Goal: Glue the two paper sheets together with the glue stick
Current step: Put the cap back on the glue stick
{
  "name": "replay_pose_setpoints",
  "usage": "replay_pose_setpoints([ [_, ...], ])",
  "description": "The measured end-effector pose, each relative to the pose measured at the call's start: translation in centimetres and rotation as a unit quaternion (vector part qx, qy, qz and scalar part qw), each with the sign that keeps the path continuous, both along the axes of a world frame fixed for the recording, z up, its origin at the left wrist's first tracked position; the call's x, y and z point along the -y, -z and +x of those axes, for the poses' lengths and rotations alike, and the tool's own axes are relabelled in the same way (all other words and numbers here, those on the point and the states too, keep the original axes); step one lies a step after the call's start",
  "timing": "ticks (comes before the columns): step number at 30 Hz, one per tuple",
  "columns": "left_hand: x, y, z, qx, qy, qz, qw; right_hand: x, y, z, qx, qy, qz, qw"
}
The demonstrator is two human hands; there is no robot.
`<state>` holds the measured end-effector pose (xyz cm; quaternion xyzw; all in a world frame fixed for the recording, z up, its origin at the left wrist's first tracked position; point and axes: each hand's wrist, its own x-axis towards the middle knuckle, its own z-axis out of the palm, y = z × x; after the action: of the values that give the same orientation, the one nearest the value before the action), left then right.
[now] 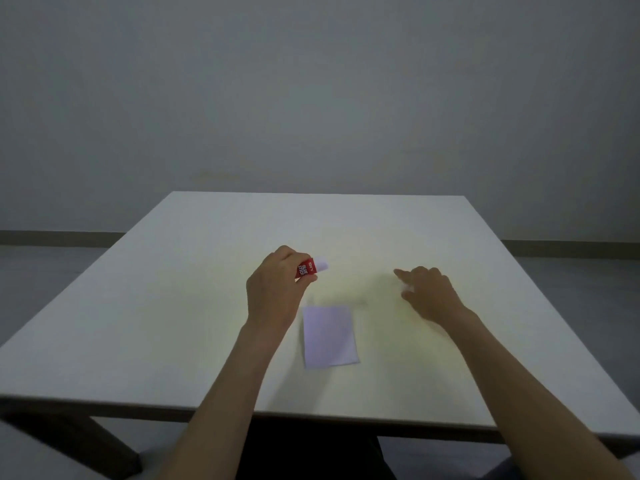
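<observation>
Left hand (277, 289) fingers wrapped round red glue stick (308, 268), white end pointing right. Right hand (429, 294) loosely curled, forefinger out, blurred; contents unclear. Flat rectangular paper sheets (329, 336) near, between hands, on smooth white table (173, 306).

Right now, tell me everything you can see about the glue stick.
The glue stick is a short tube with a red label in white lettering and a white end, plastic by the look of it. The left hand holds it above the table, tilted, white end pointing up and to the right. Fingers wrap its lower part, hiding it. Whether that white end is a cap is unclear.
</observation>
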<state>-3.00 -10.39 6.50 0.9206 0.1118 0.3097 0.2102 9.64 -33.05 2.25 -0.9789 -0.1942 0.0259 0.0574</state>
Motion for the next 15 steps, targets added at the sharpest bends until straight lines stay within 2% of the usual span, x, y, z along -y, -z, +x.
replay_pose_setpoints([
  [2, 0.0, 0.2, 0.0, -0.013, 0.009, 0.017, 1.000, 0.1, -0.2, -0.4, 0.034, -0.015, 0.068, 0.997],
  [4, 0.0, 0.4, -0.1, -0.016, 0.016, 0.019, 1.000, -0.4, -1.0, -1.2, 0.023, -0.010, 0.247, 0.969],
  [5, 0.1, 0.4, -0.2, -0.015, 0.020, 0.017, 1.000, -1.0, -1.7, -2.0, -0.024, -0.015, 0.356, 0.934],
  [7, 0.3, 0.5, -0.2, -0.013, 0.032, 0.010, 0.999, -2.5, -3.0, -3.8, -0.148, -0.055, 0.524, 0.837],
  [8, 0.5, 0.5, -0.2, -0.013, 0.038, 0.007, 0.999, -3.3, -3.5, -4.4, -0.181, -0.068, 0.561, 0.805],
  [9, 0.7, 0.4, -0.2, -0.014, 0.043, 0.005, 0.999, -4.0, -3.8, -4.9, -0.195, -0.076, 0.575, 0.791],
  [15, 1.0, 0.3, -0.5, -0.020, 0.055, -0.008, 0.998, -5.8, -4.7, -5.5, -0.170, -0.091, 0.564, 0.803],
])
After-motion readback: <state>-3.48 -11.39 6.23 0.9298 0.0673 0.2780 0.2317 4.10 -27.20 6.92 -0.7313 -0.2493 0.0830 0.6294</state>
